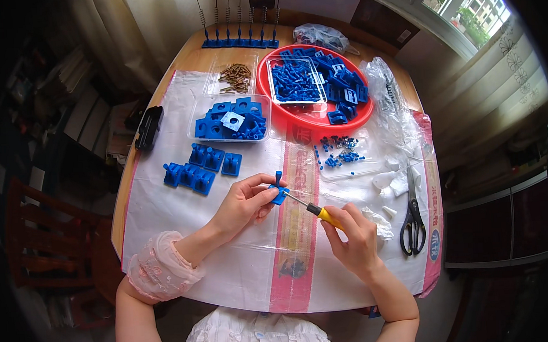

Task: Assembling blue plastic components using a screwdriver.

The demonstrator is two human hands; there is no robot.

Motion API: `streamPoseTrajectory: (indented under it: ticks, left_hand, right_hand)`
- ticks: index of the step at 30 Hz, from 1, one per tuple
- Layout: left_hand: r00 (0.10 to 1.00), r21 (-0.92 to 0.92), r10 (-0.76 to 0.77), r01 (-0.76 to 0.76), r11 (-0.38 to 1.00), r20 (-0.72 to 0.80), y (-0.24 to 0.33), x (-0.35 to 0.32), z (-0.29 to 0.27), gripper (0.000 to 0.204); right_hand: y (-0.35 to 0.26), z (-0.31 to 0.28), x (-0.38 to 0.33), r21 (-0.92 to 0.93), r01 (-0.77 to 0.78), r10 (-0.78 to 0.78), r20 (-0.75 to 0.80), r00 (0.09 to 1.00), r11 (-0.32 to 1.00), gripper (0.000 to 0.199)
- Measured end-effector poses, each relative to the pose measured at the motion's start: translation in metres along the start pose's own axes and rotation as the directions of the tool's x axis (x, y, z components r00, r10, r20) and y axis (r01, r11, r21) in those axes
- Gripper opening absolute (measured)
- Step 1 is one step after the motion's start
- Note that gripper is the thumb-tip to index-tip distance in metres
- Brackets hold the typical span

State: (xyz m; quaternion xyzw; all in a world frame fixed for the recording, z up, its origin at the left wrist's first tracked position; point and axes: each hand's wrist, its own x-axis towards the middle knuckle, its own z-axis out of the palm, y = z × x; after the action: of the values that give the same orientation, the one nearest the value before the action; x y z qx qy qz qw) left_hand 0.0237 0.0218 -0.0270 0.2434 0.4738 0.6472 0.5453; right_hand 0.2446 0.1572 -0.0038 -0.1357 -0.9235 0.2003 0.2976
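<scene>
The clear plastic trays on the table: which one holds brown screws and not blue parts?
The tray of brown screws, at the far left of the trays, beside the red basin. The other trays hold blue pieces.

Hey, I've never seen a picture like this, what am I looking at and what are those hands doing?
This is one wide, curved view from a camera worn on a person's head, looking down at their own bare hands. The left hand pinches a small blue plastic part; the right hand holds a yellow-handled screwdriver with its tip at that part. The table, under a white sheet, carries more blue parts, a red tray, brass screws and scissors.
</scene>
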Motion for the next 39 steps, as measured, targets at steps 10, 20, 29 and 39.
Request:
streamPoseTrajectory:
  ticks: [10, 20, 29, 39]
  left_hand:
    - [0.989, -0.046, -0.147, 0.148, 0.988, 0.019, 0.011, 0.000, -0.001, 0.023]
    - [0.980, -0.005, -0.187, 0.188, 0.982, 0.063, 0.012, -0.002, 0.001, 0.023]
    - [0.976, 0.024, -0.177, 0.175, 0.984, 0.125, 0.010, -0.003, -0.004, 0.023]
    - [0.982, 0.065, -0.133, 0.125, 0.990, 0.137, 0.001, -0.008, 0.003, 0.020]
  right_hand:
    - [0.003, -0.001, -0.001, 0.077, 0.043, -0.046, 0.036, 0.998, 0.996, 0.029]
    - [0.002, -0.003, -0.006, 0.119, 0.068, -0.074, 0.044, 0.996, 0.991, 0.026]
    - [-0.001, -0.004, -0.006, 0.268, -0.039, 0.027, 0.051, 0.998, 0.963, 0.022]
    - [-0.001, 0.001, -0.009, 0.352, -0.163, 0.136, 0.098, 0.986, 0.922, 0.019]
